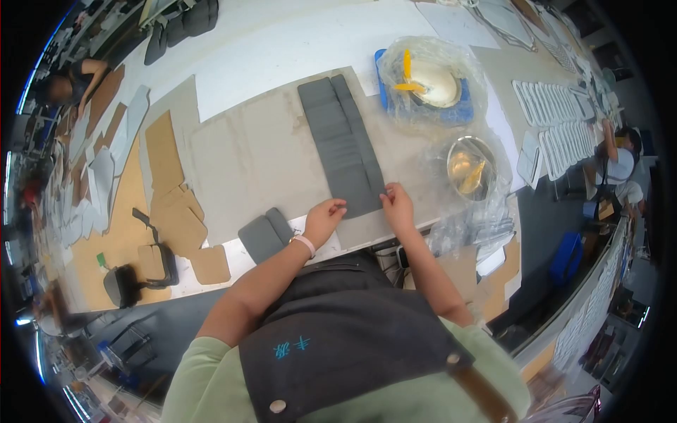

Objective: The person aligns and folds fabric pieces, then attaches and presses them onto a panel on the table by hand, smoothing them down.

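A long dark grey padded fabric panel (pixel 340 141) lies on the table in front of me, with a raised fold running along its right side. My left hand (pixel 324 220), a pale band on its wrist, has its fingers closed at the panel's near left edge. At the near right edge, my right hand (pixel 398 209) pinches the panel's border between thumb and fingers. A smaller folded dark grey piece (pixel 266 236) rests at the table's front edge, left of my left hand.
Right of the panel stand a plastic-wrapped tub of cream-coloured paste (pixel 437 83) with yellow-handled tools and a metal bowl (pixel 471 166) in plastic. Brown card pieces (pixel 176 211) and a black padded item (pixel 121 285) lie left. People work at both sides.
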Demonstrator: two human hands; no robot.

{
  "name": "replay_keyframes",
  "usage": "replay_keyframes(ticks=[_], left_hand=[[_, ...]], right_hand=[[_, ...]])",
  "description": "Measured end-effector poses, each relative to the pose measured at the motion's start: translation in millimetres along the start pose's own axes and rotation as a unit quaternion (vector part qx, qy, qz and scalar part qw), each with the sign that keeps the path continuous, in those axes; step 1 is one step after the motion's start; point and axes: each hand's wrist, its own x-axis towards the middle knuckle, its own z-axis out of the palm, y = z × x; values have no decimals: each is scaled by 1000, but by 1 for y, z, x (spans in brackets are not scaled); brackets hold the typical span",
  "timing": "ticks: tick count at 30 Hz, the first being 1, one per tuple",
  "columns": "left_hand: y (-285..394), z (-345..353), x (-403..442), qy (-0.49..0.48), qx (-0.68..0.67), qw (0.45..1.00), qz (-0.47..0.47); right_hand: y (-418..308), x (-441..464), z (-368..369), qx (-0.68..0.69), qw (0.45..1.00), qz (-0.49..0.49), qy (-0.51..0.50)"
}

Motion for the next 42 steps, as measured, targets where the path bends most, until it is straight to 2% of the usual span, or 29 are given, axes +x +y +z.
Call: replay_keyframes(ticks=[12,27,30,31,33,34,36,37,42], left_hand=[[-7,-4,2,-24,-5,1000,7],[-13,-1,3,-31,-6,1000,4],[-12,-4,2,-28,-23,999,19],[-10,-5,2,-26,-26,999,28],[-6,-7,-1,20,15,999,36],[-6,-7,-2,42,36,998,39],[-13,-6,1,94,-12,995,17],[-17,-5,3,119,-35,992,6],[-23,-10,8,96,20,994,41]], right_hand=[[1,-3,0,7,1000,-23,12],[0,-3,-3,3,1000,-6,-15],[-6,-6,-3,-30,999,-16,13],[-12,-6,-4,-73,995,-57,40],[-23,-7,-6,-156,973,-139,95],[-28,-7,-5,-159,973,-149,82],[-37,-4,0,-164,970,-168,55],[-39,-4,6,-161,973,-158,48],[-49,3,23,-171,977,-125,25]])
